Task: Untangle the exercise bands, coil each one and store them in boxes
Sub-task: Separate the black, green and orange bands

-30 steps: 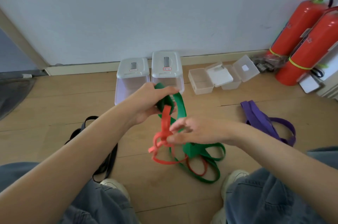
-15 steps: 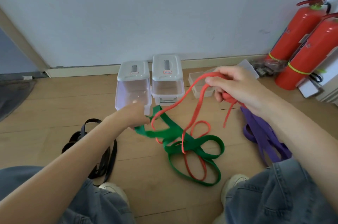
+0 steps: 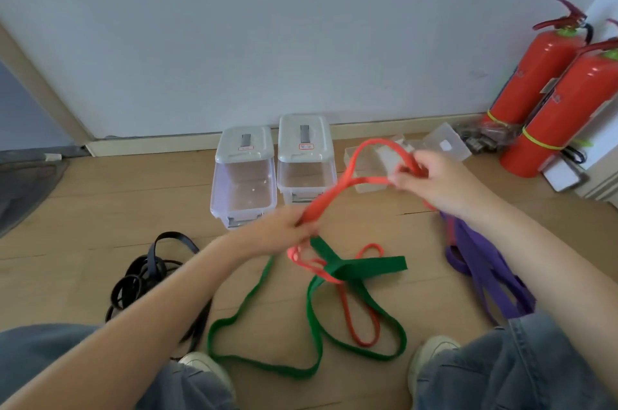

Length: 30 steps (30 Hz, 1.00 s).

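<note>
Two lidded boxes (image 3: pixel 243 175) (image 3: pixel 306 162) stand empty beside the wall.

Your matt red rubbery band (image 3: pixel 347 182) and matt green flat band (image 3: pixel 364 267) lie over smooth pale wood-plank floor (image 3: pixel 100 209); clear glossy plastic boxes (image 3: pixel 242 188) at 12 o'clock.

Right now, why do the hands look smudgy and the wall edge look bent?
Head view: the left hand and right hand are smeared by motion blur where they grip the red band; the two lidded boxes look sharp. Head view: the wide-angle lens bows the baseboard and tilts the fire extinguishers.
</note>
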Available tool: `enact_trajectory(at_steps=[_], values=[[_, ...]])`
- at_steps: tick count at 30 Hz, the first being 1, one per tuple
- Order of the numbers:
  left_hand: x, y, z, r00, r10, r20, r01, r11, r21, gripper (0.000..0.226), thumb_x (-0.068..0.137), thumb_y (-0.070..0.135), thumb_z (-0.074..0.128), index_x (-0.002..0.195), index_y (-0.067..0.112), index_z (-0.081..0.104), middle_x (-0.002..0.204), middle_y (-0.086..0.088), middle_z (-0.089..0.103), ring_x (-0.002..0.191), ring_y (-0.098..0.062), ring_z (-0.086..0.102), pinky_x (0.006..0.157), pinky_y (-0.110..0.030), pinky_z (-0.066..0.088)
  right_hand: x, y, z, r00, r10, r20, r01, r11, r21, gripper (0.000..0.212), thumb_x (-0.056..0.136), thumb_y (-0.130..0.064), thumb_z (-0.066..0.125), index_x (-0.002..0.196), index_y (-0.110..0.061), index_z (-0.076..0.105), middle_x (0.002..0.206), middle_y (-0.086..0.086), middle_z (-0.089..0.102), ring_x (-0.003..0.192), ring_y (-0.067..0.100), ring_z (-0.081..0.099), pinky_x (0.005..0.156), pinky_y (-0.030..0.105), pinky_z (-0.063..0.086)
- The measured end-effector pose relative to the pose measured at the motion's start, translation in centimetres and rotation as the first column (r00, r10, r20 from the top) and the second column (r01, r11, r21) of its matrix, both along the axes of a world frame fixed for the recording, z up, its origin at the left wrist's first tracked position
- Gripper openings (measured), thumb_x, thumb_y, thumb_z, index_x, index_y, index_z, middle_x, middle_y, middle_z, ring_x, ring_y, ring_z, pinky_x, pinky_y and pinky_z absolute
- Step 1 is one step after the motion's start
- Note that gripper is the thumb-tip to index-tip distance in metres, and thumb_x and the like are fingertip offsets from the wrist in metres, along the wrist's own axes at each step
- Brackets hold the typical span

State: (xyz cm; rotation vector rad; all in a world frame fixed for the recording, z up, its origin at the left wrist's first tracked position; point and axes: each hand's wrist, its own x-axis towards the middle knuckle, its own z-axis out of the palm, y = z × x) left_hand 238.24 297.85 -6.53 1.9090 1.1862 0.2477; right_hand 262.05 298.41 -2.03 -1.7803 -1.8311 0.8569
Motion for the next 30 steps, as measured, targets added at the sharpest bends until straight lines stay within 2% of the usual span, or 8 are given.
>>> enact_trajectory(at_steps=[2,4,6,10,17,21,26,30], values=[[-0.3,0.4,3.9,0.947,0.092,0.307,-0.076,0.995,-0.063,0.017,0.094,0.023,0.051,0.081,0.013,0.056,0.047,0.012,0.046,0.043,-0.006,0.044,0.046,-0.019,0.042,0.6,-0.2,-0.3,0.915,0.12,0.386,-0.07,0.988,-0.14,0.066,0.079,-0.026,0.072,0.133,-0.012,0.038,0.128,0.006,0.051,0.114,0.021,0.054,0.084,0.026,0.047],[-0.3,0.1,7.2,0.931,0.014,0.365,0.003,0.999,-0.048,0.018,0.086,0.033,0.061,0.088,0.015,0.061,0.045,0.013,0.044,0.038,-0.004,0.038,0.04,-0.014,0.035,0.0,-0.9,0.2,0.939,0.327,0.109,-0.296,0.927,-0.232,0.104,0.069,-0.035,0.08,0.147,-0.035,0.011,0.153,-0.011,0.022,0.137,0.01,0.03,0.108,0.03,0.031],[0.3,-0.6,8.2,0.962,-0.098,0.257,0.101,0.995,-0.001,0.015,0.082,0.033,0.068,0.089,0.021,0.062,0.047,0.017,0.049,0.041,0.0,0.042,0.042,-0.011,0.035,-1.9,-1.7,0.6,0.844,0.499,-0.197,-0.536,0.8,-0.268,0.093,0.065,-0.044,0.08,0.138,-0.052,0.024,0.146,-0.024,0.034,0.132,-0.002,0.035,0.107,0.03,0.035],[0.8,-0.5,6.1,0.979,-0.14,0.145,0.142,0.99,-0.002,0.008,0.079,0.015,0.069,0.085,0.013,0.064,0.057,0.013,0.049,0.054,-0.006,0.044,0.051,-0.014,0.037,-3.5,-2.2,0.3,0.783,0.523,-0.336,-0.601,0.776,-0.192,0.013,0.086,-0.019,0.065,0.094,-0.009,0.062,0.079,0.001,0.068,0.081,0.021,0.065,0.077,0.04,0.053],[0.5,-2.3,-2.3,0.966,-0.115,0.232,0.197,0.908,-0.371,0.032,0.091,0.009,0.056,0.122,0.016,0.053,0.113,-0.002,0.065,0.109,-0.014,0.059,0.104,-0.035,0.041,-1.5,-1.0,2.4,0.504,0.212,-0.837,-0.276,0.958,0.076,0.016,0.082,-0.021,0.057,0.077,-0.006,0.058,0.066,0.001,0.065,0.073,0.017,0.066,0.069,0.026,0.054],[-0.1,-1.5,-0.7,0.915,-0.086,0.395,0.239,0.903,-0.357,0.023,0.092,0.012,0.053,0.114,0.007,0.05,0.092,-0.005,0.069,0.096,-0.021,0.064,0.096,-0.031,0.045,-0.5,-0.2,2.6,0.487,0.058,-0.872,-0.021,0.998,0.055,0.019,0.092,-0.013,0.047,0.076,-0.005,0.054,0.066,0.004,0.061,0.07,0.016,0.064,0.07,0.026,0.051],[-2.4,0.5,7.6,0.522,0.188,0.832,0.227,0.91,-0.348,0.011,0.084,0.02,0.064,0.092,0.017,0.056,0.068,0.005,0.053,0.05,-0.007,0.048,0.058,-0.022,0.051,1.6,0.1,2.4,0.939,0.02,-0.343,-0.066,0.99,-0.121,0.027,0.088,-0.021,0.062,0.108,-0.004,0.056,0.088,0.002,0.068,0.077,0.013,0.067,0.07,0.03,0.056],[-0.9,-0.6,7.3,0.921,0.053,0.387,0.012,0.987,-0.163,0.009,0.091,0.02,0.055,0.096,0.013,0.058,0.06,0.008,0.046,0.04,-0.001,0.035,0.039,-0.012,0.031,-0.6,-1.4,1.1,0.952,0.305,0.037,-0.282,0.916,-0.284,0.088,0.068,-0.037,0.079,0.137,-0.044,0.025,0.143,-0.016,0.033,0.113,0.002,0.05,0.091,0.017,0.043]])
